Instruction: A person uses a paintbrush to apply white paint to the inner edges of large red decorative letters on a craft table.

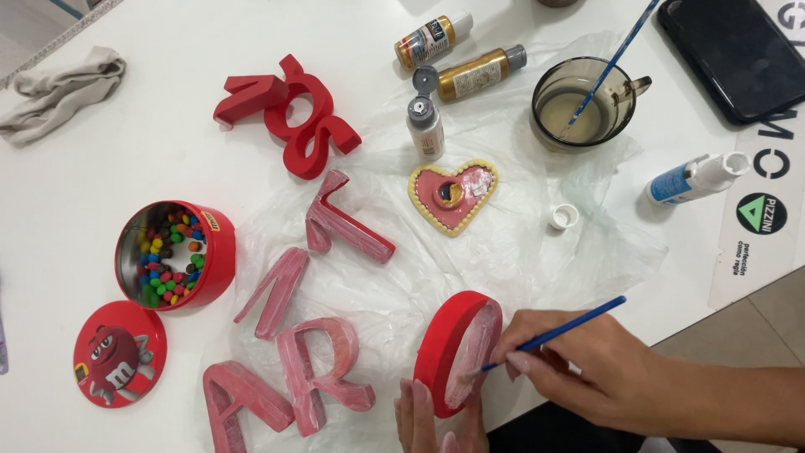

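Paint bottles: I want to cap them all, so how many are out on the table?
4: two gold bottles top centre, a silver one just below, a blue-and-white one at right. Others may lie out of view.

There is only one view, from a camera on the person's head. It looks almost straight down on a white table (168,126), from rather near. The table's near edge crosses the lower right corner, where a bit of floor (755,327) shows. Both hands come in from the bottom edge: the right hand (579,365) from the lower right, the left hand (423,419) partly cut by the frame. With one view, nothing is shared.
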